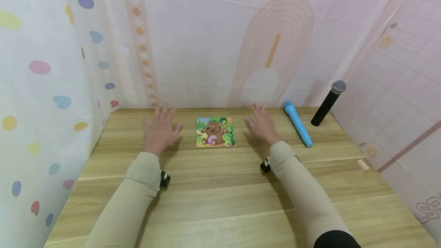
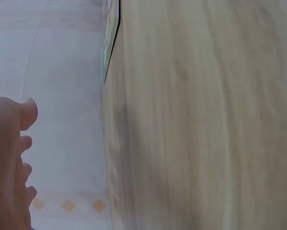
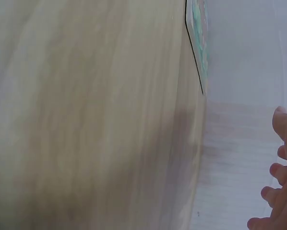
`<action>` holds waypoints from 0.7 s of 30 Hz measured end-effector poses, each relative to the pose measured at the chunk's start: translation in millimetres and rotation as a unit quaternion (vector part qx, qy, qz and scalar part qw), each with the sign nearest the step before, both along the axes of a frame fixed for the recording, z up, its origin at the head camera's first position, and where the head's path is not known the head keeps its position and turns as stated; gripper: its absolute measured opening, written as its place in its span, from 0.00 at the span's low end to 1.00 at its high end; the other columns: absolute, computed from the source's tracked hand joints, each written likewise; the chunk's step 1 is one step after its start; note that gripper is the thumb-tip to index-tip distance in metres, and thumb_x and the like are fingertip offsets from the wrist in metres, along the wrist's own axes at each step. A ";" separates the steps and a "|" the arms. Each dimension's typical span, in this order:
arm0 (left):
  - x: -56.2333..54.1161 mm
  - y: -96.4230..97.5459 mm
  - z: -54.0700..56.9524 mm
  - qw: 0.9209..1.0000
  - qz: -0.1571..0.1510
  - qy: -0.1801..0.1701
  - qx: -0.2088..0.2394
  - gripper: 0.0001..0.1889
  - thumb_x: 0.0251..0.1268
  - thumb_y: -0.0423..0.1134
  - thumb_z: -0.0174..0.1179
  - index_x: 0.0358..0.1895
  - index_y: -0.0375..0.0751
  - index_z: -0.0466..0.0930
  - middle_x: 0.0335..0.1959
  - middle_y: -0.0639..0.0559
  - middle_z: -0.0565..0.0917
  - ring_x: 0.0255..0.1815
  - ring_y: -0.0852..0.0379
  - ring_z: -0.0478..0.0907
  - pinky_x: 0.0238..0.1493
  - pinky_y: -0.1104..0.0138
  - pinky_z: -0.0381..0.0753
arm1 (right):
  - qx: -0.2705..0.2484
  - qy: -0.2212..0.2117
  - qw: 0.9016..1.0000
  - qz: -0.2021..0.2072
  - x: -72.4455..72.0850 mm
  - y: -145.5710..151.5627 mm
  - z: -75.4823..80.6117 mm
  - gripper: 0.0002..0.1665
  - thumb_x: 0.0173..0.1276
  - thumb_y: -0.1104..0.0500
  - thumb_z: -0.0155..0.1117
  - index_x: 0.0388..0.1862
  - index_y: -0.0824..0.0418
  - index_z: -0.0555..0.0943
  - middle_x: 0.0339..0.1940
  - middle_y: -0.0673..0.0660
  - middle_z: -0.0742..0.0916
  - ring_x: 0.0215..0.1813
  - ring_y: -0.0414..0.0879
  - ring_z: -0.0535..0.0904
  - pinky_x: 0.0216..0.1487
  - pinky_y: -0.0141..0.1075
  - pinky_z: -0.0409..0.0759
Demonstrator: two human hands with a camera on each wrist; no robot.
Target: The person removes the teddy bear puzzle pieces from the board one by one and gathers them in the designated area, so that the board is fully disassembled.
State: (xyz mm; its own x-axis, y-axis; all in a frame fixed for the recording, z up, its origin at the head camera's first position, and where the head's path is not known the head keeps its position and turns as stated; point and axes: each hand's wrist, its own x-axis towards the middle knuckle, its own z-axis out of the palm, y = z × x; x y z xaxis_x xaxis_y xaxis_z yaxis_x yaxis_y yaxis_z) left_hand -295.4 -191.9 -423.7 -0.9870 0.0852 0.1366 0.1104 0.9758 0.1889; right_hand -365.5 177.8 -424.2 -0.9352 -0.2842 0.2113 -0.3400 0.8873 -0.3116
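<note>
Brown-bear picture board (image 1: 216, 132) lies flat on wooden table (image 1: 206, 202), between left hand (image 1: 160, 131) and right hand (image 1: 263, 125), touching neither | apparent long axis: left to right | right hand slightly nearer, board to its left, fingers extended, grasping nothing | left hand: board to its right, fingers spread, grasping nothing | beyond right hand: blue microphone (image 1: 298, 124), black microphone (image 1: 325, 106)
</note>
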 end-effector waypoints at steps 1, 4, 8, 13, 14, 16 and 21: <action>-0.7 0.8 -0.9 1.000 0.000 0.000 -0.003 0.41 0.77 0.69 0.26 0.84 0.49 0.38 0.83 0.44 0.30 0.82 0.39 0.23 0.66 0.26 0.26 | -0.001 -0.001 1.000 0.003 -0.4 -2.0 -0.4 0.40 0.81 0.47 0.53 0.82 0.64 0.54 0.82 0.65 0.59 0.82 0.63 0.50 0.76 0.62 0.53; -2.2 2.9 -3.3 1.000 -0.002 0.001 -0.008 0.42 0.76 0.70 0.23 0.84 0.49 0.39 0.83 0.43 0.32 0.82 0.38 0.25 0.66 0.26 0.26 | -0.006 -0.002 1.000 0.012 -1.2 -7.7 -1.5 0.40 0.81 0.47 0.54 0.82 0.64 0.55 0.82 0.65 0.60 0.82 0.62 0.51 0.76 0.61 0.53; -2.3 6.2 -5.0 1.000 -0.009 0.000 -0.002 0.42 0.76 0.70 0.25 0.84 0.49 0.40 0.84 0.42 0.34 0.82 0.38 0.28 0.66 0.26 0.29 | -0.016 -0.005 1.000 0.021 -0.9 -13.5 -2.8 0.41 0.80 0.47 0.54 0.82 0.64 0.55 0.82 0.65 0.60 0.82 0.62 0.51 0.77 0.60 0.52; -3.6 10.4 -9.4 1.000 -0.024 -0.009 -0.004 0.40 0.79 0.67 0.31 0.84 0.46 0.44 0.84 0.41 0.36 0.82 0.35 0.32 0.67 0.26 0.33 | -0.027 -0.022 0.999 0.039 0.6 -20.4 -5.2 0.39 0.81 0.47 0.53 0.82 0.64 0.56 0.81 0.65 0.60 0.82 0.61 0.52 0.78 0.57 0.51; -3.8 11.4 -10.4 1.000 -0.027 -0.012 -0.004 0.40 0.79 0.66 0.33 0.83 0.46 0.45 0.84 0.41 0.36 0.82 0.35 0.34 0.67 0.26 0.34 | -0.030 -0.027 0.998 0.045 0.6 -22.1 -5.3 0.39 0.81 0.48 0.54 0.81 0.64 0.56 0.81 0.66 0.61 0.82 0.61 0.52 0.78 0.57 0.51; -3.8 13.7 -11.8 0.999 -0.032 -0.018 0.001 0.39 0.80 0.63 0.36 0.83 0.45 0.46 0.84 0.41 0.36 0.82 0.34 0.35 0.67 0.26 0.34 | -0.037 -0.039 0.997 0.057 -0.2 -25.8 -5.6 0.39 0.81 0.49 0.55 0.81 0.63 0.56 0.81 0.66 0.61 0.82 0.60 0.53 0.79 0.54 0.51; -1.8 24.1 -12.3 0.998 -0.048 -0.037 0.009 0.37 0.80 0.60 0.41 0.82 0.44 0.50 0.83 0.38 0.42 0.82 0.33 0.41 0.68 0.25 0.40 | -0.053 -0.072 0.993 0.077 -1.3 -33.2 -6.1 0.39 0.80 0.51 0.56 0.81 0.63 0.56 0.81 0.65 0.61 0.82 0.58 0.54 0.80 0.51 0.50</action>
